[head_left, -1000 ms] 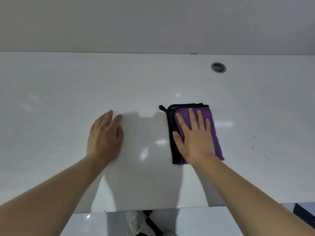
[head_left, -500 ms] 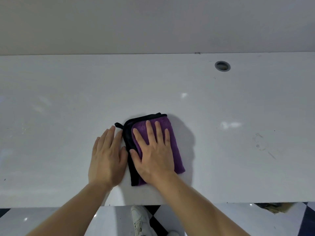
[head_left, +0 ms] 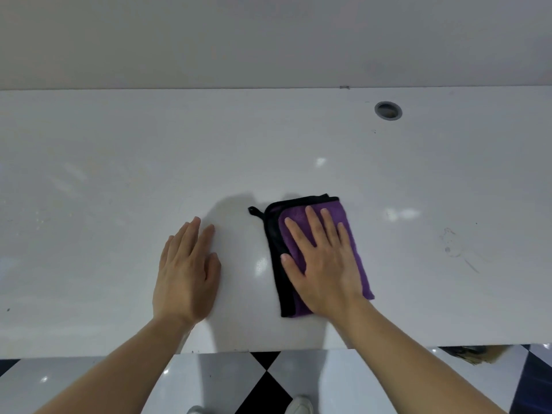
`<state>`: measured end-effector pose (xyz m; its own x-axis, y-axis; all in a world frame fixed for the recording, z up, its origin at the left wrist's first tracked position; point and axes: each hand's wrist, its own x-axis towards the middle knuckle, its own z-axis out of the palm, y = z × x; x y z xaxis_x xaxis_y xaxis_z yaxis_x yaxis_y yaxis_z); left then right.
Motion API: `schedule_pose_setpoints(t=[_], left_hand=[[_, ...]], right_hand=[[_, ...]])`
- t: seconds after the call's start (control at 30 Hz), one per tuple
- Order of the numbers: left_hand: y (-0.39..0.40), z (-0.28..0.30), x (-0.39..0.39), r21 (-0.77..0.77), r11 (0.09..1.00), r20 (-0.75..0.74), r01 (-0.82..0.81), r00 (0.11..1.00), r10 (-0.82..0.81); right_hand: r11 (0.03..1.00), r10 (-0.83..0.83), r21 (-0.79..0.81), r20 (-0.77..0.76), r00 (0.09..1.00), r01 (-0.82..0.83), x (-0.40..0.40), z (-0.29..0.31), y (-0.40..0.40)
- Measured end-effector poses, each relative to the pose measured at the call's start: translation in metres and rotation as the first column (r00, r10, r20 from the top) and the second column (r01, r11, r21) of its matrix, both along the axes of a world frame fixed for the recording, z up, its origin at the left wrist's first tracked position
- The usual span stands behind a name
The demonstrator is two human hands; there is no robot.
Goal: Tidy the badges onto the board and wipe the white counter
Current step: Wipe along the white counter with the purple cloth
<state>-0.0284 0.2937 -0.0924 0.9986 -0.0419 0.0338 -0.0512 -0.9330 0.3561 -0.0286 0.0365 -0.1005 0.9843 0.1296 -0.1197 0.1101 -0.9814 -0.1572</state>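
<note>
Right hand (head_left: 324, 264), fingers spread, presses flat on the purple cloth (head_left: 349, 222), hiding its middle; left hand (head_left: 186, 273) lies flat on counter (head_left: 119, 174).

Round grommet hole (head_left: 388, 110): near the wall (head_left: 268, 40). Checkered floor (head_left: 263, 380) and white shoes (head_left: 300, 405): opposite the wall.

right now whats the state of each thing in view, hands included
cloth: folded, flat on the counter, under the right hand
right hand: fingers straight, pressing on the cloth
left hand: flat on the bare counter, apart from the cloth, holding nothing
counter: glossy, faint marks at the right
hole: open, uncovered, near the back edge
</note>
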Motion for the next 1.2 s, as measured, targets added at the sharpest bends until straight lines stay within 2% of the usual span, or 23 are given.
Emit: schedule_pose_setpoints(t=[0.37,0.67,0.97,1.1,1.2], left_hand=[[0.001,0.001,0.0,-0.008,1.0,-0.03,0.0,1.0,0.0],[0.002,0.002,0.001,-0.045,0.999,-0.035,0.022,0.999,-0.024],[0.028,0.013,0.005,-0.333,0.941,-0.026,0.056,0.997,-0.069],[0.074,0.015,0.018,-0.173,0.97,0.034,0.171,0.985,-0.168],[0.113,0.015,0.032,-0.081,0.985,0.025,0.155,0.988,-0.153]], right_hand=[[0.979,-0.204,-0.002,-0.026,0.979,0.204,-0.028,0.008,-0.079],[0.961,-0.257,-0.11,-0.038,0.966,0.252,-0.047,0.008,-0.019],[0.974,-0.206,-0.095,-0.012,0.978,0.204,-0.04,0.003,0.101],[0.982,-0.18,-0.055,0.005,0.984,0.18,-0.024,0.0,0.152],[0.979,-0.193,-0.058,0.011,0.981,0.193,-0.009,0.0,0.176]])
